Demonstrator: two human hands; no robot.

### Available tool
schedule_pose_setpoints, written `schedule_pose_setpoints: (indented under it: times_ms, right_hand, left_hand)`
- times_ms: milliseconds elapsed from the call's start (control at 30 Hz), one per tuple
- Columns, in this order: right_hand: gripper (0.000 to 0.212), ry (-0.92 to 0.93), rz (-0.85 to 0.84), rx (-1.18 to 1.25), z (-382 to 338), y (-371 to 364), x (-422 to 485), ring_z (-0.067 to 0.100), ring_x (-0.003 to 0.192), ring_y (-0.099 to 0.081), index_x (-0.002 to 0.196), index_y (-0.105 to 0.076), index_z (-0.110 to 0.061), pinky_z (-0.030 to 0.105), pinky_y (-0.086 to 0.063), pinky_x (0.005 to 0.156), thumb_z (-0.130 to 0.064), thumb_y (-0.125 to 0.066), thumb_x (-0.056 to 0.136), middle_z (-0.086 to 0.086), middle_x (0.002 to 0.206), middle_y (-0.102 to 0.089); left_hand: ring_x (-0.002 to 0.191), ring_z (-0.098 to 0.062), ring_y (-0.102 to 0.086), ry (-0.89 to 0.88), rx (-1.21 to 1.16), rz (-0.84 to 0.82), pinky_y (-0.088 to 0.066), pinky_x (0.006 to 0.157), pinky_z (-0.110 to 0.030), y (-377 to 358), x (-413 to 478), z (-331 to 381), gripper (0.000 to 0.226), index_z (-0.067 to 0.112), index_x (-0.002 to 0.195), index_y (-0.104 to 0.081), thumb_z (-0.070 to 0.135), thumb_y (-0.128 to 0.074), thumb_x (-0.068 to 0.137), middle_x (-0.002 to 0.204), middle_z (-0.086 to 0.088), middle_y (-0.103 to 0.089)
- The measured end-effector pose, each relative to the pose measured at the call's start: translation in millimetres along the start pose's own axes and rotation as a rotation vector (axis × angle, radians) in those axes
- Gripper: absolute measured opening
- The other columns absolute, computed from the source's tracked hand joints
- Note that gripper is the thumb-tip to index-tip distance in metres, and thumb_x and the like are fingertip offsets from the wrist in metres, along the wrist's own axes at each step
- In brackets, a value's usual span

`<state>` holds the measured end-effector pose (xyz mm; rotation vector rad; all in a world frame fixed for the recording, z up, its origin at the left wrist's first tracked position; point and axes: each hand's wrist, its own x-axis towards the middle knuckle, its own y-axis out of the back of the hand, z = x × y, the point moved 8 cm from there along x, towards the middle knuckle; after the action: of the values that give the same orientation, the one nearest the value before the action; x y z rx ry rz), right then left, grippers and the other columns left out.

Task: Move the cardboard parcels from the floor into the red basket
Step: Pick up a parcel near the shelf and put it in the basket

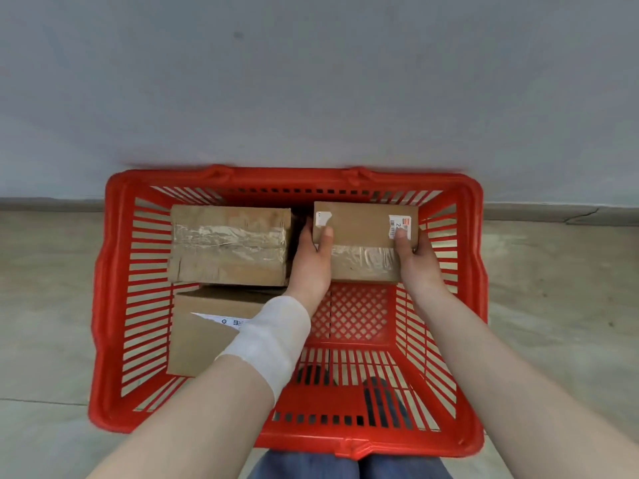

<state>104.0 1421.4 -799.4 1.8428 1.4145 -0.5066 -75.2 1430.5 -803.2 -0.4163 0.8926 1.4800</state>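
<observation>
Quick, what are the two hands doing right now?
Left hand: closed on the left edge of the labelled parcel, inside the red basket.
Right hand: closed on the same parcel's right edge, thumb on top.

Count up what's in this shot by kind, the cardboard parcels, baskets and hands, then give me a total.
Cardboard parcels: 3, all inside the basket: far-left parcel, near-left parcel, far-right parcel held between both hands
Red basket: 1
Hands: 2: left hand, right hand
Total: 6
</observation>
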Motion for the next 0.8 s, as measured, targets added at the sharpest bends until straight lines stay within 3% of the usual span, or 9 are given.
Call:
schedule_pose_setpoints:
  times_ms: [267,800]
  right_hand:
    - [0.045,0.014,-0.027,0.02,-1.0,-1.3,2.0,0.024,0.123,-0.052,0.136,-0.038,-0.015,0.027,-0.04,0.093,-0.036,-0.038,0.096,0.007,0.135,-0.053]
    - [0.046,-0.009,-0.054,0.041,0.7,-3.1,0.8,0.023,0.124,-0.05,0.138,-0.036,-0.018,0.026,-0.039,0.092,-0.036,-0.038,0.096,0.005,0.137,-0.051]
  left_hand:
    - [0.136,-0.018,-0.039,-0.035,-0.014,-0.022,-0.029,0.106,-0.026,-2.1,-0.2,5.0,0.054,0.024,0.148,-0.02,0.04,-0.032,0.099,0.147,0.002,-0.041]
    - [0.138,-0.018,-0.037,-0.014,0.009,-0.04,-0.029,0.116,-0.039,-2.6,-2.7,5.7,0.056,0.025,0.149,-0.018,0.042,-0.032,0.098,0.15,0.002,-0.039]
